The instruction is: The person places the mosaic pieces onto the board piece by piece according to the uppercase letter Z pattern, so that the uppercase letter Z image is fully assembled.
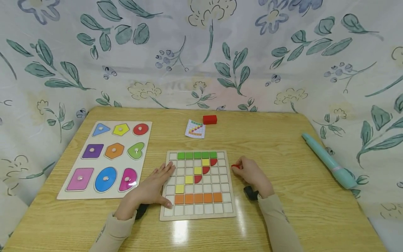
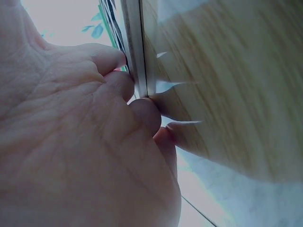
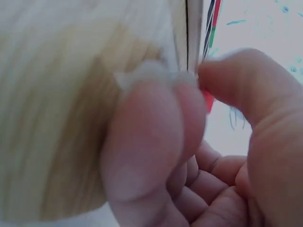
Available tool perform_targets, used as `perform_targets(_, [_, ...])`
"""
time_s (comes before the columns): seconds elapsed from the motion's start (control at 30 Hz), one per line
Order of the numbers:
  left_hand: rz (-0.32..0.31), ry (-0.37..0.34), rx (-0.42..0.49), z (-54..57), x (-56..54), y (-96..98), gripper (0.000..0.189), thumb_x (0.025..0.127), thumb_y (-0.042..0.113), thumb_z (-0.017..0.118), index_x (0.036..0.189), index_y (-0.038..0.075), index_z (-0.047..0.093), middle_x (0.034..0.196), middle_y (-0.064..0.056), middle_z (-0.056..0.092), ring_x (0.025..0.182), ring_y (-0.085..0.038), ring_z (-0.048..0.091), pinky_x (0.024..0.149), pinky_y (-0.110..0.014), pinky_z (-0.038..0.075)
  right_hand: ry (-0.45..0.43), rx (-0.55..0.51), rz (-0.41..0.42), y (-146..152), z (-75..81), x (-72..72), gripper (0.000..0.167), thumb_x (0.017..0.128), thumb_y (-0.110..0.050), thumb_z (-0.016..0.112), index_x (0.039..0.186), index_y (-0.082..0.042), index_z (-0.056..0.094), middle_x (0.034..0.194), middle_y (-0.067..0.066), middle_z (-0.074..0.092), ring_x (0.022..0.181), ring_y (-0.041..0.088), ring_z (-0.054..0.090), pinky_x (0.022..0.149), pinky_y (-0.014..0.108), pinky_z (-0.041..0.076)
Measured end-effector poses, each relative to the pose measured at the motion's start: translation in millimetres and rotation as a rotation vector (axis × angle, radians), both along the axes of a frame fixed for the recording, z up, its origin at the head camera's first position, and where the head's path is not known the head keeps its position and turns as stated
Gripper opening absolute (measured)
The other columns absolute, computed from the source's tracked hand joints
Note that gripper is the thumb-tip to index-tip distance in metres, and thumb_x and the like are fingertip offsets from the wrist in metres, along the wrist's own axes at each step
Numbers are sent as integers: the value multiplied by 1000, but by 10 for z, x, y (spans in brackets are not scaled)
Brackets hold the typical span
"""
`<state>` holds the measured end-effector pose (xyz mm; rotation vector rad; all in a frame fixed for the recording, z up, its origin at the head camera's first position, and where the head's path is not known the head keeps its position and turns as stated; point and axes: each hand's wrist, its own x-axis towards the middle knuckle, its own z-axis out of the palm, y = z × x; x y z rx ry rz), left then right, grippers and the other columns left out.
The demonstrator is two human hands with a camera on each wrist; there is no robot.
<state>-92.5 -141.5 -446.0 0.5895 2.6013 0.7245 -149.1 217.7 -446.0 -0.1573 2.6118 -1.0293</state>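
Note:
A wooden grid board (image 1: 232, 196) lies on the table, with green squares along the top row, a diagonal of yellow squares, three red quarter-round pieces (image 1: 197, 179) beside them, and orange squares lower down. My left hand (image 1: 154, 185) rests on the board's left edge with fingers spread; the left wrist view shows its palm close up beside the board's edge. Just right of the board, my right hand (image 1: 252, 171) pinches a small red piece (image 1: 235, 166) between thumb and fingers, its shape mostly hidden. In the right wrist view the curled fingers (image 3: 147, 137) are blurred.
Behind the board lie a small printed pattern card (image 1: 195, 134) and a red block (image 1: 210, 120). A white shape puzzle board (image 1: 107, 162) with knobbed pieces is on the left. A teal pen-like device (image 1: 329, 161) lies at the table's right edge. Floral cloth (image 1: 176, 77) hangs behind.

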Motion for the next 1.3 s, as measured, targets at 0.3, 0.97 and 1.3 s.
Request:
perform_targets(0.3, [1, -1, -2, 13, -2, 3, 125, 60, 48, 87, 153, -1, 19, 161, -21, 13, 149, -43, 7, 120, -60, 10, -77, -205, -57, 111, -40, -57, 17, 101, -12, 46, 98, 3, 53, 66, 8, 58, 51, 13, 58, 49, 30, 57])
perform_targets(0.97, [-10, 20, -2, -5, 2, -33, 127, 59, 49, 87, 153, -2, 18, 161, -22, 12, 148, -45, 8, 120, -61, 11, -109, -245, 240, -491, 137, 50, 18, 96, -18, 61, 93, -2, 69, 68, 4, 63, 54, 11, 56, 50, 21, 47])
perform_targets(1.3, [-12, 17, -6, -5, -7, -18, 127, 60, 50, 86, 153, -1, 18, 161, -21, 12, 149, -44, 8, 120, -61, 12, -151, -257, 281, -1156, 187, 278, 14, 87, -13, 72, 77, -6, 66, 61, 4, 65, 49, 11, 61, 49, 23, 54])
